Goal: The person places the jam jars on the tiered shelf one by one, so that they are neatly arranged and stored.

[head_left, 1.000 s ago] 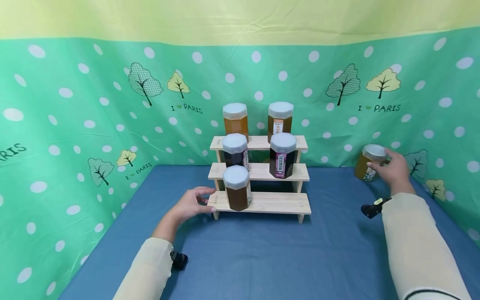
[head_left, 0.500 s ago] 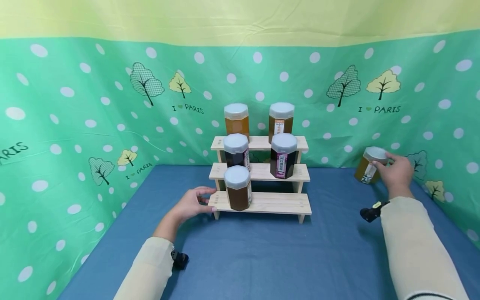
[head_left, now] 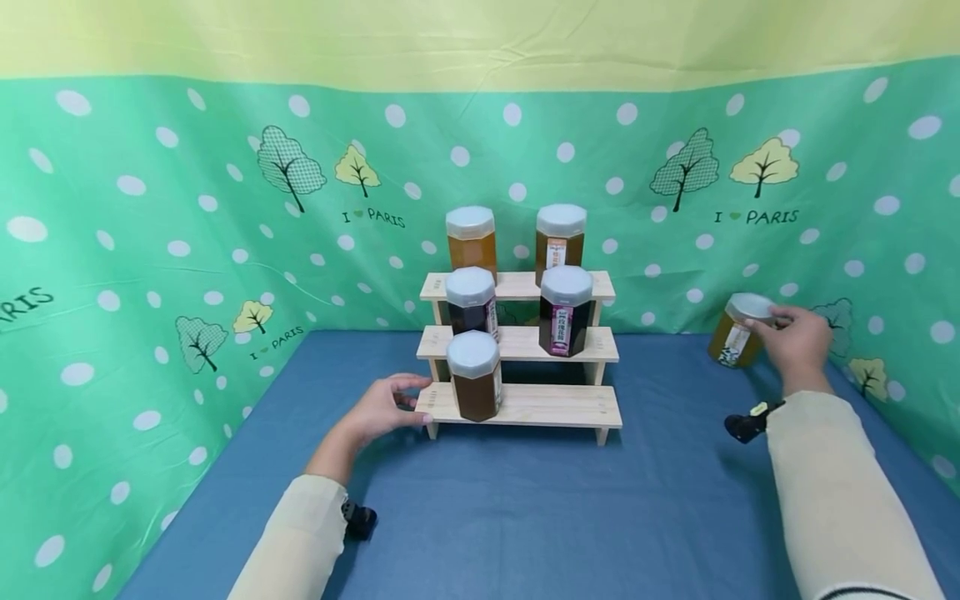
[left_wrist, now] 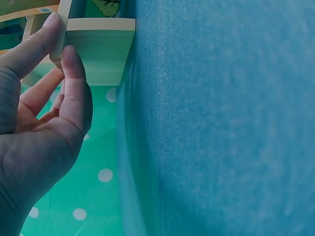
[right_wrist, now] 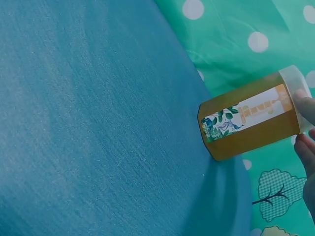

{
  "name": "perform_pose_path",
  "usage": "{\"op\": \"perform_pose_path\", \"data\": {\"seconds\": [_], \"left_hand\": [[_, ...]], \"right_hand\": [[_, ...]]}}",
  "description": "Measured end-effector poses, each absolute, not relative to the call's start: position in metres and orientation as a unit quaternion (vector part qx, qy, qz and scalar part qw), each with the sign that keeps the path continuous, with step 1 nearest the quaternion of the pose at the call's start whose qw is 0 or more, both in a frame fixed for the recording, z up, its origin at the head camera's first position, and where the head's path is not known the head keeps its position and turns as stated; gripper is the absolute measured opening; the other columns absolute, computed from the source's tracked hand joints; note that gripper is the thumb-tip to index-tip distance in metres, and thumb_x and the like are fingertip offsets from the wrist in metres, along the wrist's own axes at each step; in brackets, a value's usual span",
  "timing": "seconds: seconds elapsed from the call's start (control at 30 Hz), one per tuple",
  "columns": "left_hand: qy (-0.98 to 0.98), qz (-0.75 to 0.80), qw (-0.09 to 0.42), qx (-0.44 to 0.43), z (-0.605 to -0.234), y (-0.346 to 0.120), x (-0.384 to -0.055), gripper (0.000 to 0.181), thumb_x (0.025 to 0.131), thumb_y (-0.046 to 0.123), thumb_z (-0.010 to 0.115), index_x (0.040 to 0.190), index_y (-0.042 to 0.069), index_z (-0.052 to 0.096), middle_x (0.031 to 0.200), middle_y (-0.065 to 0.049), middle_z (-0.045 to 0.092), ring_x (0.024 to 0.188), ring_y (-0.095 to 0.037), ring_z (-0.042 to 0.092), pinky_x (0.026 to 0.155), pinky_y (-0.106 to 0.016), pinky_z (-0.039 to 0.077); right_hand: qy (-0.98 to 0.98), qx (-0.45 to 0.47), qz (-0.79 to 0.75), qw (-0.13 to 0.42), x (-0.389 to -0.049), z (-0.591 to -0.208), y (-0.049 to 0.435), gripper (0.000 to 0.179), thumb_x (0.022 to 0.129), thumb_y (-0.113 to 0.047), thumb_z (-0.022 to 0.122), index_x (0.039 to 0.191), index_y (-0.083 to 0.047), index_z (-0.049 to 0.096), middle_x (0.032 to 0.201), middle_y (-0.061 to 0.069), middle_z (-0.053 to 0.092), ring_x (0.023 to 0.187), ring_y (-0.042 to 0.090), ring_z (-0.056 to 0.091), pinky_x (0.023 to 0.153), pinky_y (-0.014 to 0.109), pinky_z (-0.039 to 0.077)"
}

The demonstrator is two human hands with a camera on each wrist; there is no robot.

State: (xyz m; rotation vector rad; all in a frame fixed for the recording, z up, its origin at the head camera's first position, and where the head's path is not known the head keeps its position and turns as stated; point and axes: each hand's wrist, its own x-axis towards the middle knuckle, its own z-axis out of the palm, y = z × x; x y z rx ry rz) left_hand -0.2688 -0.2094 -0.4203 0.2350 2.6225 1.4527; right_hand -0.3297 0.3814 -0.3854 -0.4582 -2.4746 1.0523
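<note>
At the back right of the table, my right hand (head_left: 797, 342) grips the whitish lid of an amber jar (head_left: 731, 335). The right wrist view shows this jar (right_wrist: 246, 115) with an orange-and-white leafy label; its base is at or close to the blue cloth, I cannot tell which. My left hand (head_left: 386, 407) pinches the left end of the bottom step of a three-step wooden rack (head_left: 558, 406). In the left wrist view, thumb and fingers (left_wrist: 74, 73) meet the board's edge. One brown jar (head_left: 476, 379) stands on that bottom step, left of its middle.
Two dark jars stand on the middle step, the right one (head_left: 564, 312) with a purple label. Two amber jars, including the left one (head_left: 471, 242), stand on the top step. A green dotted curtain (head_left: 517, 150) hangs behind the blue tablecloth (head_left: 525, 517).
The right-hand jar has turned and shifted slightly, so more of its label shows. My right hand has moved a little with it. My left hand stays at the rack.
</note>
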Motion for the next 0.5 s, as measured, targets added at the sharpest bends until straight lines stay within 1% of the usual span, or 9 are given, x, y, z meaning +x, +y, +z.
{"op": "perform_pose_path", "data": {"seconds": [0.07,0.2,0.3,0.5], "left_hand": [[0.870,0.482,0.067,0.079,-0.4207,-0.2093,-0.2690,0.059,0.078,0.011,0.083,0.132,0.003,0.060,0.140,-0.017,0.049,0.097,-0.026,0.057,0.081,-0.036,0.052],[0.869,0.484,0.067,0.076,-0.4211,-0.2088,-0.2689,0.059,0.078,0.010,0.084,0.132,0.004,0.061,0.139,-0.015,0.050,0.097,-0.025,0.057,0.080,-0.036,0.052],[0.867,0.488,0.068,0.073,-0.4211,-0.2087,-0.2687,0.059,0.077,0.009,0.084,0.131,0.004,0.061,0.139,-0.015,0.050,0.097,-0.026,0.057,0.080,-0.036,0.052],[0.865,0.490,0.066,0.081,-0.4197,-0.2089,-0.2678,0.060,0.077,0.007,0.083,0.132,0.001,0.060,0.139,-0.018,0.049,0.099,-0.026,0.058,0.080,-0.037,0.053]], "right_hand": [[-0.886,-0.162,0.381,0.209,-0.3295,-0.3864,0.3821,0.056,0.096,-0.028,0.062,0.136,0.009,0.050,0.131,0.034,0.051,0.121,0.046,0.049,0.093,0.055,0.044],[-0.886,-0.164,0.376,0.217,-0.3296,-0.3901,0.3836,0.054,0.095,-0.027,0.062,0.134,0.009,0.052,0.129,0.033,0.053,0.118,0.044,0.052,0.084,0.049,0.048],[-0.884,-0.170,0.374,0.220,-0.3290,-0.3924,0.3844,0.054,0.095,-0.029,0.063,0.133,0.008,0.054,0.129,0.032,0.054,0.116,0.043,0.052,0.080,0.046,0.048],[-0.882,-0.182,0.374,0.224,-0.3260,-0.3945,0.3803,0.057,0.094,-0.034,0.062,0.131,0.009,0.055,0.130,0.031,0.053,0.118,0.044,0.051,0.087,0.052,0.046]]}}
